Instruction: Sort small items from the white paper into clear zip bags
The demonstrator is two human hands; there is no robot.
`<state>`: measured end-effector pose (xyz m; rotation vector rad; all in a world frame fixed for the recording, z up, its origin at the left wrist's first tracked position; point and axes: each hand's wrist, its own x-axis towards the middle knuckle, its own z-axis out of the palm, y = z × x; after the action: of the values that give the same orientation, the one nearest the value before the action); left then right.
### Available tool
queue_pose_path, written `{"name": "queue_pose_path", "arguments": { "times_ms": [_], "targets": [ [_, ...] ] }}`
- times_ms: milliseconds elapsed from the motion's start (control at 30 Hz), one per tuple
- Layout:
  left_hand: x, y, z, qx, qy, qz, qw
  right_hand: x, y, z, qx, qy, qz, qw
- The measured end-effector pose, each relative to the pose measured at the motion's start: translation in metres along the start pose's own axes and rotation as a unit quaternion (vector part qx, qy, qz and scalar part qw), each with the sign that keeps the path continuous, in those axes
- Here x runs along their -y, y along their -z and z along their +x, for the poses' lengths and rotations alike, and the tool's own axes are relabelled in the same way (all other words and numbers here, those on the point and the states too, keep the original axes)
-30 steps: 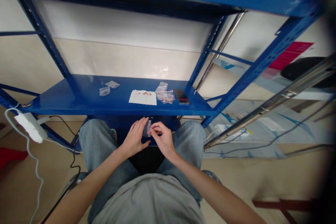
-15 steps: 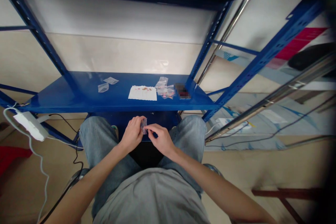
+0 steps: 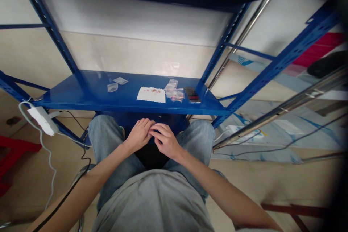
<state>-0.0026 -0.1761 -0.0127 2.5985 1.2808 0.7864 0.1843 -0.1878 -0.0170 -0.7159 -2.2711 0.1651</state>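
Observation:
My left hand (image 3: 140, 134) and my right hand (image 3: 164, 138) meet in front of the shelf, above my lap. Between their fingertips is a small clear plastic bag (image 3: 149, 133), mostly hidden by the fingers. The left fingers are closed on it, and the right fingertips press at its upper edge. On the blue shelf (image 3: 127, 102) lies a white paper sheet (image 3: 151, 96) with small reddish-brown pieces (image 3: 153, 90) along its far side. Right of the paper are clear zip bags (image 3: 172, 84), one with reddish contents (image 3: 178, 96).
Two clear bags (image 3: 112, 87) lie on the shelf's left part. A dark, blurred-out object (image 3: 192, 95) is at its right end. A white power strip (image 3: 42, 120) with cables hangs at the left post. A metal pole (image 3: 255, 123) slants past on the right.
My right hand has moved up and over the bag, so less of it shows between my hands. The view has shifted slightly, with the shelf contents now a little further right.

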Motion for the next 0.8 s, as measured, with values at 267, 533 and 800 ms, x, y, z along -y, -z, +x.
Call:
{"name": "queue_pose_path", "arguments": {
  "times_ms": [267,533,800],
  "targets": [
    [0.0,0.002,-0.001,0.013,-0.026,-0.001,1.0,0.003,0.001,0.001,0.097,0.047,-0.031,0.994],
    [-0.012,-0.012,-0.005,0.073,-0.079,0.07,0.992,0.009,-0.014,-0.007,0.207,0.02,-0.087,0.974],
    [-0.022,-0.029,-0.009,0.11,-0.073,0.03,0.991,0.006,-0.022,-0.019,0.234,0.002,-0.113,0.966]
  ]
}}
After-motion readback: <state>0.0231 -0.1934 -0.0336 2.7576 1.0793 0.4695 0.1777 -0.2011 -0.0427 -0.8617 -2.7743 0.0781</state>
